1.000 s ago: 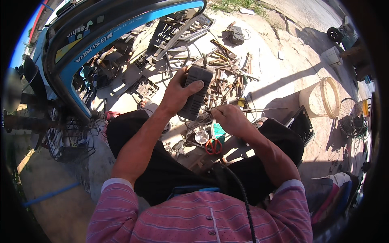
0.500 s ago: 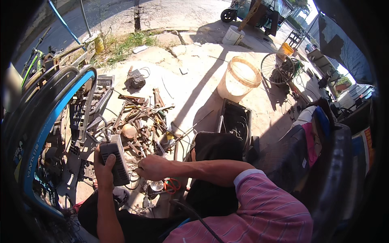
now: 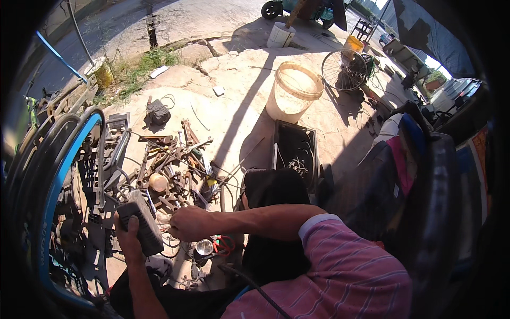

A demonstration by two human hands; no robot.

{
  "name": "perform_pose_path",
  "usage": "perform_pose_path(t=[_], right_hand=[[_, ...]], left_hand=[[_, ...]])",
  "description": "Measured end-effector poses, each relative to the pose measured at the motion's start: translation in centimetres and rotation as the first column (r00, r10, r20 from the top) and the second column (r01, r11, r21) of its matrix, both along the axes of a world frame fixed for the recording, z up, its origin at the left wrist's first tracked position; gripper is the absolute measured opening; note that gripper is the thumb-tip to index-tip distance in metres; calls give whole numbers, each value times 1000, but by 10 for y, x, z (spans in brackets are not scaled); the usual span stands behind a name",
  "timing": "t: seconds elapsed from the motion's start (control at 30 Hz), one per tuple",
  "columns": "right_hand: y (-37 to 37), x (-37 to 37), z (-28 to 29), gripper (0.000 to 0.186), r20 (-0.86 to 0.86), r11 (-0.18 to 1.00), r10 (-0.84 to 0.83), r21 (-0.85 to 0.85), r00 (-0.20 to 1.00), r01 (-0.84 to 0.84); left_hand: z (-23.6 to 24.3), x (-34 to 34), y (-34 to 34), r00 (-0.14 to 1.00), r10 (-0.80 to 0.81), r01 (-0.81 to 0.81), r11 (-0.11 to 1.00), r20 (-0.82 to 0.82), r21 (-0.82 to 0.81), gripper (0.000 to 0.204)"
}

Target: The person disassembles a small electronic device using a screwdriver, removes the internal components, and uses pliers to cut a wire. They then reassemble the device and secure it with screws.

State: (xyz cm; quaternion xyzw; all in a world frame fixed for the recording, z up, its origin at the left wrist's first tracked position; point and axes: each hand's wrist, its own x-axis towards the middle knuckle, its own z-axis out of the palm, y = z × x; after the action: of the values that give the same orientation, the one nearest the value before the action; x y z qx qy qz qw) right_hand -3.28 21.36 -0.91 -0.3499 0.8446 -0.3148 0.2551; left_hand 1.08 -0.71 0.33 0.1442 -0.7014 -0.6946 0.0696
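The left hand [image 3: 127, 234] grips a dark grey box-shaped device [image 3: 141, 222] from below, fingers wrapped round its lower end, holding it tilted above the ground. The right hand [image 3: 188, 223] is clenched into a fist just right of the device, close to it; whether it pinches anything is not visible. Beyond both hands lies a heap of rusty tools [image 3: 172, 165] on the concrete ground [image 3: 234, 106], with a pale bucket [image 3: 294, 91] farther off.

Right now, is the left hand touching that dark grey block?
Touching. The head view shows the left hand wrapped around the lower end of the dark grey block, fingers against its side, no gap visible.
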Motion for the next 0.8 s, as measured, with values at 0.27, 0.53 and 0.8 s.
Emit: perform_pose_path(t=[0.27, 0.53, 0.8], right_hand=[[6, 3, 3, 24, -99, 997, -52, -66, 994, 45], [4, 5, 6, 26, -29, 993, -90, -79, 996, 87], [-3, 2, 7, 26, -21, 997, -75, -23, 997, 75]], left_hand=[[-2, -4, -1, 999, 12, -15, 997, 34, 78, 53], [4, -5, -1, 1000, 20, -19, 998, -23, 59, 54], [-7, -5, -10, 999, 22, -18, 997, -49, 70, 51]])
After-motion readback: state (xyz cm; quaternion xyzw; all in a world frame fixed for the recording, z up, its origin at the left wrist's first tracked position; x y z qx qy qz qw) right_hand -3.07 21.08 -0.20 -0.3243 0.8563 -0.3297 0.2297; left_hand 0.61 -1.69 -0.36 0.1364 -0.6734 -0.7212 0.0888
